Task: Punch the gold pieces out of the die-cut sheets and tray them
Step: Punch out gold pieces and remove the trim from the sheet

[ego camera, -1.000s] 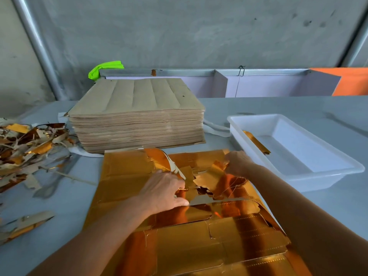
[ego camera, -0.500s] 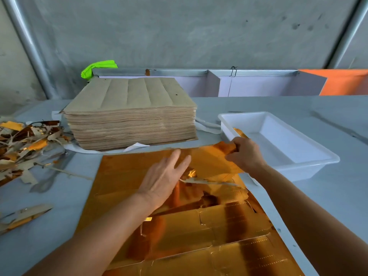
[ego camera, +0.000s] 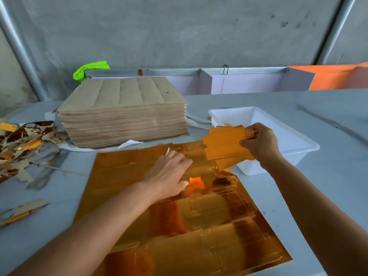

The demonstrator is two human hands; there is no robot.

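The right hand (ego camera: 258, 145) pinches a gold piece (ego camera: 225, 144) lifted just beside the white tray (ego camera: 298, 148). The left hand (ego camera: 169, 174) presses flat, fingers straight, on the gold sheet (ego camera: 199, 226). A brown sheet stack (ego camera: 123, 114) stands behind; scraps (ego camera: 22, 144) lie left.

A die-cut sheet (ego camera: 179, 226) lies flat on the table (ego camera: 328, 120), nearest the person. Behind it, toward the left, stands a stack of sheets (ego camera: 123, 112). The tray (ego camera: 298, 148) sits right of the stack and just beyond the sheet's far right corner, with one piece (ego camera: 227, 124) inside (mostly hidden). A heap of offcuts (ego camera: 22, 144) lies at the table's left edge. The left hand (ego camera: 169, 174) rests on the sheet; the right hand (ego camera: 260, 144) holds punched pieces (ego camera: 225, 144) between sheet and tray
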